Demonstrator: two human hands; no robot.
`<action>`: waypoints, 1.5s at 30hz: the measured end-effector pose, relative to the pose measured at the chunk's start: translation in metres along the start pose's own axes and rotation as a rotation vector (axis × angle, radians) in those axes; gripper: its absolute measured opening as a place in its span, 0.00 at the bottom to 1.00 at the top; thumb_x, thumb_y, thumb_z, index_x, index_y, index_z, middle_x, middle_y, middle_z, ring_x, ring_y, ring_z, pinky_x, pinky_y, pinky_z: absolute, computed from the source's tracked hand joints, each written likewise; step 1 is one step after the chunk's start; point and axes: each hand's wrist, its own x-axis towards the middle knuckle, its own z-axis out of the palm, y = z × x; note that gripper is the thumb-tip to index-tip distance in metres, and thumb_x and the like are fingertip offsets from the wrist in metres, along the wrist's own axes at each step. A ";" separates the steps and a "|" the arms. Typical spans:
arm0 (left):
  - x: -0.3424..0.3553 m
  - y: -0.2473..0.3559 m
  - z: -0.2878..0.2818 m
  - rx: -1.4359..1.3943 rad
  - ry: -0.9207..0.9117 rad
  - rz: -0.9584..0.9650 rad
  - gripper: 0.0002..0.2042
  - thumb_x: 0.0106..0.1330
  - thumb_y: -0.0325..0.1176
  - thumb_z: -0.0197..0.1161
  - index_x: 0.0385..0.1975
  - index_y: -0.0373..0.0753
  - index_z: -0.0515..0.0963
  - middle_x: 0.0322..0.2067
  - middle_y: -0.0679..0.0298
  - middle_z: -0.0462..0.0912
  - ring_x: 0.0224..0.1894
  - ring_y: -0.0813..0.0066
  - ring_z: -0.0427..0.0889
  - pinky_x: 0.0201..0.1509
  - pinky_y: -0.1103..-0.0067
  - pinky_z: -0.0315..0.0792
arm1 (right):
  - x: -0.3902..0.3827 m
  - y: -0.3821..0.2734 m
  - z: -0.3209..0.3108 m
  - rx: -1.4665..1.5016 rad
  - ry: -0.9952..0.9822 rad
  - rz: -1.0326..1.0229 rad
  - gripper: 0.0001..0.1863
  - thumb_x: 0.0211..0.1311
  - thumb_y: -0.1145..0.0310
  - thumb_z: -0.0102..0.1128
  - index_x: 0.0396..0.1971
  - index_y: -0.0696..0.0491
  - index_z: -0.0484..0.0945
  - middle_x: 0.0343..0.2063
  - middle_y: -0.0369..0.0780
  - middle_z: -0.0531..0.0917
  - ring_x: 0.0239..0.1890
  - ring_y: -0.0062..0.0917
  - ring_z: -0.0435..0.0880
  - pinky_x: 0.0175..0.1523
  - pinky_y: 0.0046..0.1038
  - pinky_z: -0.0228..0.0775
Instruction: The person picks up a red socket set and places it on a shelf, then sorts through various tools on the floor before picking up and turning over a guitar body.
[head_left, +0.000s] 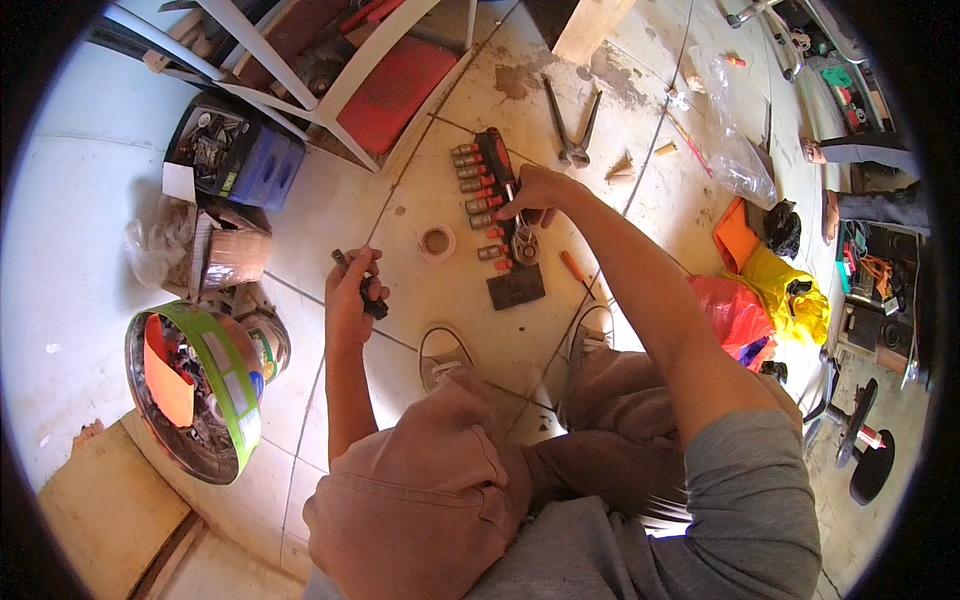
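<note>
My left hand (355, 285) is closed around a small black part (376, 303) at left of centre. My right hand (532, 198) has its fingers curled onto a ratchet (524, 245) with a red-and-black handle (497, 150), lying over a row of silver sockets (476, 186) on red-clipped rails. A dark rectangular plate (515, 290) is below the row. A small round tub (436, 243) sits left of it; an orange-handled tool (576, 272) lies right, pincers (572, 150) above.
Around me are a chair (395, 80), blue-black toolbox (255, 165), boxes (230, 255), green-rimmed bucket (236, 400), plastic bag (745, 160), yellow and red bags (800, 305), office-chair base (865, 440). Another person's legs (870, 150) reach in at right. My shoes (443, 350) flank the floor ahead.
</note>
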 end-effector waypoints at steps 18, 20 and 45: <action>0.003 -0.050 -0.005 0.444 0.053 0.047 0.27 0.55 0.43 0.79 0.48 0.32 0.77 0.28 0.66 0.78 0.26 0.78 0.76 0.29 0.79 0.70 | -0.018 -0.009 -0.037 -0.071 -0.175 0.019 0.56 0.39 0.33 0.78 0.54 0.69 0.74 0.50 0.57 0.80 0.40 0.44 0.87 0.37 0.43 0.88; 0.006 -0.047 0.003 0.451 0.045 0.015 0.27 0.56 0.44 0.79 0.48 0.32 0.77 0.28 0.65 0.78 0.26 0.78 0.76 0.29 0.79 0.70 | -0.027 -0.011 -0.006 -0.004 -0.025 -0.031 0.58 0.34 0.36 0.81 0.54 0.72 0.71 0.48 0.57 0.81 0.40 0.44 0.88 0.35 0.42 0.87; 0.025 -0.037 0.005 0.426 0.072 0.036 0.20 0.62 0.48 0.71 0.39 0.35 0.80 0.20 0.67 0.76 0.18 0.80 0.73 0.19 0.78 0.66 | -0.035 -0.296 -0.124 -0.818 1.367 -0.817 0.17 0.56 0.63 0.62 0.42 0.57 0.85 0.42 0.50 0.87 0.47 0.45 0.87 0.51 0.49 0.78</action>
